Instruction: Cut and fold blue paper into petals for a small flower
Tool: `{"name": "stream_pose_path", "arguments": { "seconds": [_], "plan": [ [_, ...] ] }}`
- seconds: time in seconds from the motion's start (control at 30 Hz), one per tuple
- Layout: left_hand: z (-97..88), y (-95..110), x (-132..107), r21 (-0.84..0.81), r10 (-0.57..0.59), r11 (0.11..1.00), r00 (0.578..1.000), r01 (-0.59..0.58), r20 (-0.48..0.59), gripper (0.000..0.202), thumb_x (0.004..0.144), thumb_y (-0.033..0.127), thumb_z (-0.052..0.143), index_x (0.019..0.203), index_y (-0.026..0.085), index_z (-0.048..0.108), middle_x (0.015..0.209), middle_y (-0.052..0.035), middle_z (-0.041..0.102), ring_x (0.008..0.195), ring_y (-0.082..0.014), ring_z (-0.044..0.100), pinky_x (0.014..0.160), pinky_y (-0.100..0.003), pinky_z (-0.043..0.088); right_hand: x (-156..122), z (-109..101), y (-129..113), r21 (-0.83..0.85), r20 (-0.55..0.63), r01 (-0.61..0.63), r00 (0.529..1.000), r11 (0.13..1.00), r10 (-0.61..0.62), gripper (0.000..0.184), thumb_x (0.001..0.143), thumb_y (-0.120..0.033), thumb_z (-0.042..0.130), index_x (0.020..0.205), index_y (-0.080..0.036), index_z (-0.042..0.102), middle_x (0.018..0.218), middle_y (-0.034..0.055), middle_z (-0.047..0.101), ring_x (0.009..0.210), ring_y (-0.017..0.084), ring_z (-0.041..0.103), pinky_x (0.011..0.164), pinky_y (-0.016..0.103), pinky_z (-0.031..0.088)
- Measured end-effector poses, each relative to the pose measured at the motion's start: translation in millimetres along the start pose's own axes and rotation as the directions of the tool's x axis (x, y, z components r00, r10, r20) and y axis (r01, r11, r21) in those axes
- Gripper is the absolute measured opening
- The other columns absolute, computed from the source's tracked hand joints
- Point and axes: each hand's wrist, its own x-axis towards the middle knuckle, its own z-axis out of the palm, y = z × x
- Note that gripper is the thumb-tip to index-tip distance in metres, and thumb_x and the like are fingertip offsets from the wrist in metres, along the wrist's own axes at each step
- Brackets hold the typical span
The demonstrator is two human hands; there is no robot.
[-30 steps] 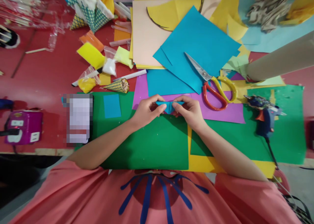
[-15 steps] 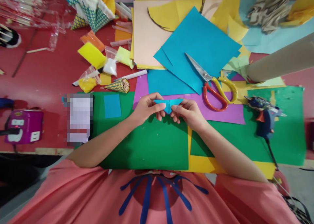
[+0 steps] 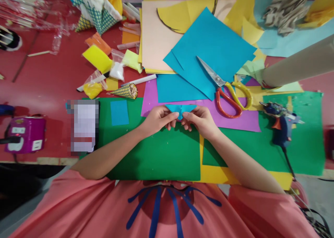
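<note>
Both my hands pinch a small folded blue paper, a downward-pointing triangle with a crease down its middle. My left hand grips its left side, thumb in front near the lower tip. On the other side my right hand is closed on the paper, its thumb close to the centre crease. The fingers behind the paper are partly hidden. Beneath the hands lie a green sheet and a purple sheet. A small blue paper square rests flat to the left.
Scissors with red and yellow handles lie on large blue sheets. A blue glue gun is at right, beside a grey cylinder. Leftward are a phone, a small patterned cone and a purple power socket block.
My left thumb has slid right and down toward the paper's lower tip. The folded paper has shifted slightly right, and more of its upper left side shows.
</note>
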Motion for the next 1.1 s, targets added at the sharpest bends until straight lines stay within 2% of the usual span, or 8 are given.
{"name": "stream_pose_path", "arguments": {
  "seconds": [0.27, 1.1],
  "plan": [
    [0.1, -0.8, 0.7, -0.009, 0.003, 1.0, 1.0, -0.003, -0.012, 0.038, 0.074, 0.047, 0.069, 0.062, 0.012, 0.058, 0.052, 0.0002, 0.061, 0.039, -0.0049, 0.053, 0.038, -0.015, 0.041, 0.7, 1.6, 3.4, -0.017, -0.076, -0.008, 0.997, 1.0, 0.007, 0.027, 0.068, -0.034, 0.076, 0.059, -0.014, 0.06, 0.052, -0.0004, 0.064, 0.039, 0.008, 0.056, 0.034, 0.017, 0.041],
    [3.6, 3.4, -0.2, 0.01, -0.036, 0.999, 0.996, 0.037, -0.082, 0.039, 0.073, 0.047, 0.068, 0.059, 0.012, 0.057, 0.048, 0.0012, 0.059, 0.034, -0.0044, 0.05, 0.034, -0.014, 0.039, -0.6, 4.9, 5.1, -0.09, -0.115, 0.037, 0.992, 0.995, -0.047, 0.031, 0.069, -0.04, 0.075, 0.063, -0.016, 0.056, 0.055, -0.0005, 0.065, 0.04, 0.008, 0.056, 0.035, 0.017, 0.043]
  ]
}}
